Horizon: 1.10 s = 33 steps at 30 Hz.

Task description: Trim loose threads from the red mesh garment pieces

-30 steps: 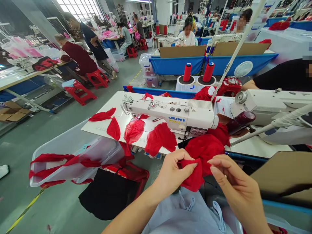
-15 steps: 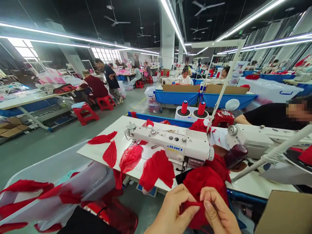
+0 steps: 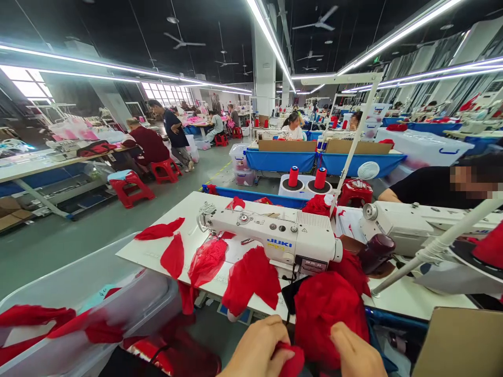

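Observation:
My left hand (image 3: 257, 351) is at the bottom edge of the head view, fingers closed on a small piece of red fabric (image 3: 293, 361). To its right, my right hand (image 3: 353, 356) shows only its back; its fingers are cut off by the frame. Just above both hands a bigger heap of red fabric (image 3: 330, 309) hangs over the near edge of the white sewing table (image 3: 184, 214). A white JUKI sewing machine (image 3: 275, 238) stands on that table behind the heap. Several red fabric pieces (image 3: 173, 256) lie on the table to its left.
A clear plastic bin (image 3: 90, 309) draped with red strips stands at lower left. Two red thread cones (image 3: 304, 178) and a second sewing machine (image 3: 408, 228) are behind. A person in black (image 3: 432, 186) sits at the right. More people work at tables across the grey floor (image 3: 98, 230).
The view has tilted up, so both hands have sunk toward the bottom edge. One second ago both hands pinched the red piece in full view; now the right fingers are out of frame.

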{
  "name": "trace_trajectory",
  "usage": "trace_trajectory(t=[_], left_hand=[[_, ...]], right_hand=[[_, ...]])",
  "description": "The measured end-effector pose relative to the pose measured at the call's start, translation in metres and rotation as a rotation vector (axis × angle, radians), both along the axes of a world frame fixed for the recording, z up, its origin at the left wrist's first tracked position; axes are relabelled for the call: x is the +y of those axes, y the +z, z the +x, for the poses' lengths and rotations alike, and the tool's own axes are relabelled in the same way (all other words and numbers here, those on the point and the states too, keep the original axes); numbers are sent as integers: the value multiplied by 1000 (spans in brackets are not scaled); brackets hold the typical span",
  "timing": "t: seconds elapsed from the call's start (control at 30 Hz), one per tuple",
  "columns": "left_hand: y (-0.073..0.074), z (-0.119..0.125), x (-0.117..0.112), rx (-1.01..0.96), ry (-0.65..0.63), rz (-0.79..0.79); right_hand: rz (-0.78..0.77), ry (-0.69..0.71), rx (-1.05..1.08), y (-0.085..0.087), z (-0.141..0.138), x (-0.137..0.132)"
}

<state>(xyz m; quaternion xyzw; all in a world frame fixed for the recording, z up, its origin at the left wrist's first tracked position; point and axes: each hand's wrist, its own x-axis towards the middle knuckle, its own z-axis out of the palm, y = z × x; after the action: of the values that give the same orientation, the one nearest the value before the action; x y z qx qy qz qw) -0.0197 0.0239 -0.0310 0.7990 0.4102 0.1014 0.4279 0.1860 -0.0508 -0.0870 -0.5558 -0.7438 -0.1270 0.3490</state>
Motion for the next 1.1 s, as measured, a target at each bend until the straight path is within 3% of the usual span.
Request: trace_trajectory(t=[0.07, 0.13, 0.27, 0.37, 0.57, 0.73, 0.8, 1.1], left_hand=[[12, -4, 1, -113, 116, -26], [25, -2, 3, -241, 199, -82], [39, 8, 7, -446, 253, -229], [44, 13, 7, -502, 260, -238], [42, 14, 2, -540, 241, -157], [43, 12, -2, -511, 213, -69], [45, 10, -4, -504, 195, -32], [38, 6, -10, -519, 144, 131]], right_hand=[[-151, -80, 295, 7, 1, -1], [-310, -76, 582, 25, -3, 1], [-361, -53, 986, 63, -14, 12], [-313, -26, 968, 77, -20, 15], [-213, 99, 861, 85, -23, 12], [-515, 159, 938, 92, -20, 15], [-552, 166, 939, 94, -19, 15], [-262, 88, 819, 94, -13, 9]])
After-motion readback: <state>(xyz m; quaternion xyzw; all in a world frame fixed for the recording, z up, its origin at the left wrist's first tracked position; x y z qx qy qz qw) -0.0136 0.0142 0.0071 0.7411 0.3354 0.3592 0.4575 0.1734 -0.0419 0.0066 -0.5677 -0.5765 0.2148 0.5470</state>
